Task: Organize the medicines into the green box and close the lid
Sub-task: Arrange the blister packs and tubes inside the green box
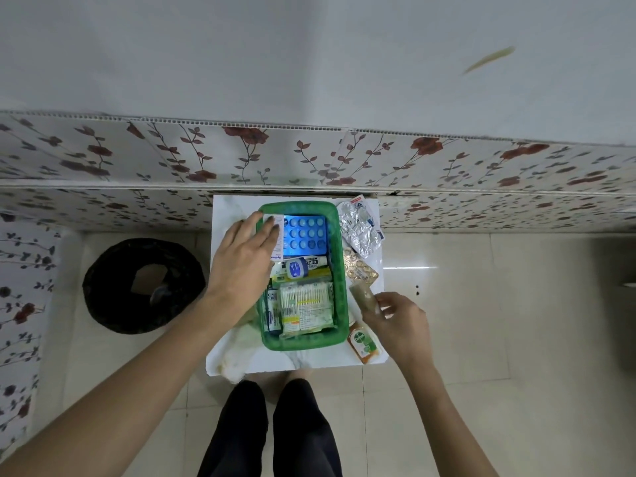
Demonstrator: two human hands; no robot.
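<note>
The green box (339, 315) stands open on a small white table (309, 358). Inside lie a blue blister pack (304, 237), a small round jar (296, 268), a tube carton and a cotton swab packet (305, 301). My left hand (241, 259) reaches over the box's left rim and holds a white medicine carton (278, 237) at the box's far left. My right hand (395, 321) grips a small tan bottle (363, 297) just right of the box. Silver blister strips (359, 232), a gold strip (361, 270) and an orange Dettol bottle (364, 344) lie to the right. No lid is visible.
A black round bin (144, 285) sits on the tiled floor to the left of the table. A floral-patterned wall panel (309, 160) runs behind the table. My legs in dark trousers (268, 428) are below the table's near edge.
</note>
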